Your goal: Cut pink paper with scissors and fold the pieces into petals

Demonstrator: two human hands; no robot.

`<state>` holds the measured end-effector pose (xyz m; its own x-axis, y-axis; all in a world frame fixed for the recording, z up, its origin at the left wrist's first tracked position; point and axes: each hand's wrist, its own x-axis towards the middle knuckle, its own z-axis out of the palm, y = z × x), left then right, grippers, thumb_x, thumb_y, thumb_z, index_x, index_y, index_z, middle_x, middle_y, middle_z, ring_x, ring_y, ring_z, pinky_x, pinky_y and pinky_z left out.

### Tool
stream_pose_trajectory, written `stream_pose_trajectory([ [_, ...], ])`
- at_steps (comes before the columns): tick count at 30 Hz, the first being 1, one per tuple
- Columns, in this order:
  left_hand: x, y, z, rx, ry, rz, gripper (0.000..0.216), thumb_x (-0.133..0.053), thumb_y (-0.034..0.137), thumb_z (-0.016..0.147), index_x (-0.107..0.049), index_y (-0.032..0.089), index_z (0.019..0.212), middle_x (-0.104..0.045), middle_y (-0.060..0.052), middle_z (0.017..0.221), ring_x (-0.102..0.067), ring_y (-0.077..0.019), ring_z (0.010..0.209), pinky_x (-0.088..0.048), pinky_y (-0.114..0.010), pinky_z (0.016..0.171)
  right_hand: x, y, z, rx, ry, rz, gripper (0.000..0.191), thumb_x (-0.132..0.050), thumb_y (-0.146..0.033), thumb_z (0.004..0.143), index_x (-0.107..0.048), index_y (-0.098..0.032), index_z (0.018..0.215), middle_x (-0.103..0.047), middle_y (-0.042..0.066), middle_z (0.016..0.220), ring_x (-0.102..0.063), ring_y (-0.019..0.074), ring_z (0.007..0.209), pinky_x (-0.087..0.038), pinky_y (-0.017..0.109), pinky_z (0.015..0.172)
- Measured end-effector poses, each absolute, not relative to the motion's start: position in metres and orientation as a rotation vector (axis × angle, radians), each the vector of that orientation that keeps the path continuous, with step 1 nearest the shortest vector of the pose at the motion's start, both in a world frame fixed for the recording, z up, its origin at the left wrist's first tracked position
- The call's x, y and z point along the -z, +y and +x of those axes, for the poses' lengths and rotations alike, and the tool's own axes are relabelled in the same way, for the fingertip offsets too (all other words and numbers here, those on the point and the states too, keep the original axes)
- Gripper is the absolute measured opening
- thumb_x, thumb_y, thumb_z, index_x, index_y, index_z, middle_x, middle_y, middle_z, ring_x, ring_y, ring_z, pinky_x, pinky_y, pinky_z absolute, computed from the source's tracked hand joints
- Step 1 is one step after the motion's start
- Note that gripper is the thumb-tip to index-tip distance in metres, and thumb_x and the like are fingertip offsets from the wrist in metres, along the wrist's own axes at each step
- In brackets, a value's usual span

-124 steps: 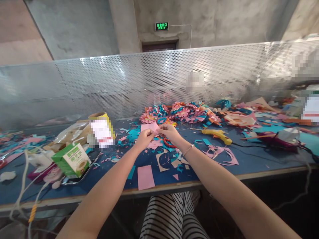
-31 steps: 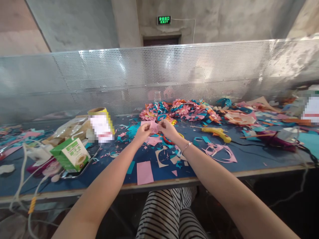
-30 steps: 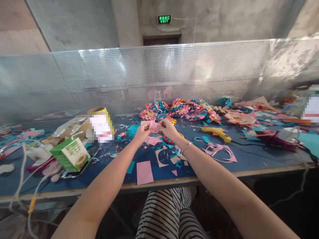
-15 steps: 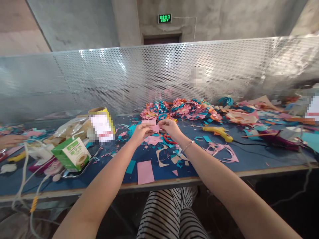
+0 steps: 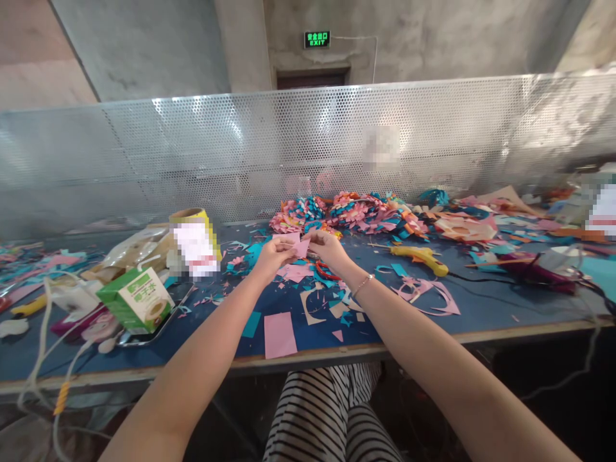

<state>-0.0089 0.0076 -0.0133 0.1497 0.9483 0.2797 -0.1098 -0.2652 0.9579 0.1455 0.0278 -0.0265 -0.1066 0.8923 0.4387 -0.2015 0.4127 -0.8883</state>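
Observation:
A small piece of pink paper [image 5: 301,248], seemingly folded, is pinched between both hands above the middle of the table. My left hand [image 5: 275,258] grips it from the left, fingers closed. From the right, my right hand [image 5: 328,249] holds its upper edge between thumb and fingertips. Red-handled scissors [image 5: 327,271] lie partly hidden below my right hand. Pink, cream and blue scraps surround them. Nearer the table's front edge lies a flat pink paper rectangle [image 5: 280,335], with a blue paper piece [image 5: 251,324] beside it.
Paper flowers [image 5: 353,215] are heaped behind my hands against a perforated metal screen [image 5: 216,147]. A yellow glue gun [image 5: 423,258] lies to the right. On the left are a green drink carton [image 5: 137,298], a tape roll [image 5: 209,231] and white cables [image 5: 45,333].
The pink paper between my hands has changed from a flatter strip to a pointed, folded-looking shape. A co-worker's hand at the far left has gone out of view.

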Motion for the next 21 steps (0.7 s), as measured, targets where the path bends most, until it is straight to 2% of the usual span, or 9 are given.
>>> stream_pose_trajectory([
  [4, 0.012, 0.007, -0.009, -1.307, 0.923, 1.424, 0.030, -0.076, 0.024, 0.053, -0.061, 0.014, 0.077, -0.064, -0.001, 0.068, -0.062, -0.0124, 0.062, -0.051, -0.029, 0.066, 0.026, 0.025, 0.145, -1.128, -1.347, -0.662, 0.021, -0.057, -0.017, 0.056, -0.057, -0.018, 0.077, -0.059, -0.003, 0.068, -0.055, 0.0100, 0.062, -0.047, 0.024, 0.061],
  [8, 0.011, 0.006, -0.008, -1.301, 0.984, 1.419, 0.029, -0.077, 0.027, 0.050, -0.063, 0.013, 0.072, -0.063, -0.001, 0.065, -0.060, -0.0117, 0.059, -0.049, -0.027, 0.062, 0.022, 0.021, 0.145, -1.230, -1.318, -0.657, 0.016, -0.054, -0.019, 0.059, -0.057, -0.017, 0.075, -0.058, -0.002, 0.066, -0.055, 0.0095, 0.060, -0.047, 0.025, 0.063],
  [14, 0.012, 0.008, -0.009, -1.293, 1.048, 1.531, 0.029, -0.075, 0.030, 0.052, -0.063, 0.015, 0.074, -0.063, -0.002, 0.065, -0.059, -0.0122, 0.059, -0.047, -0.026, 0.059, 0.020, 0.018, 0.146, -1.058, -1.364, -0.729, 0.022, -0.061, -0.027, 0.060, -0.057, -0.018, 0.080, -0.050, -0.005, 0.061, -0.048, 0.0077, 0.052, -0.043, 0.024, 0.054],
  [17, 0.009, 0.003, -0.007, -1.231, 1.111, 1.763, 0.028, -0.071, 0.035, 0.058, -0.064, 0.015, 0.077, -0.064, -0.003, 0.069, -0.057, -0.0127, 0.060, -0.046, -0.025, 0.057, 0.018, 0.017, 0.149, -1.016, -1.359, -0.733, 0.028, -0.061, -0.026, 0.060, -0.055, -0.019, 0.086, -0.047, -0.006, 0.061, -0.047, 0.0082, 0.052, -0.042, 0.023, 0.052],
  [21, 0.004, -0.005, -0.002, -1.236, 1.231, 1.975, 0.031, -0.074, 0.031, 0.053, -0.065, 0.018, 0.079, -0.065, -0.004, 0.084, -0.057, -0.0146, 0.070, -0.046, -0.026, 0.062, 0.017, 0.017, 0.150, -1.017, -1.339, -0.774, 0.030, -0.058, -0.025, 0.060, -0.052, -0.020, 0.089, -0.047, -0.006, 0.061, -0.048, 0.0093, 0.055, -0.042, 0.023, 0.051],
])
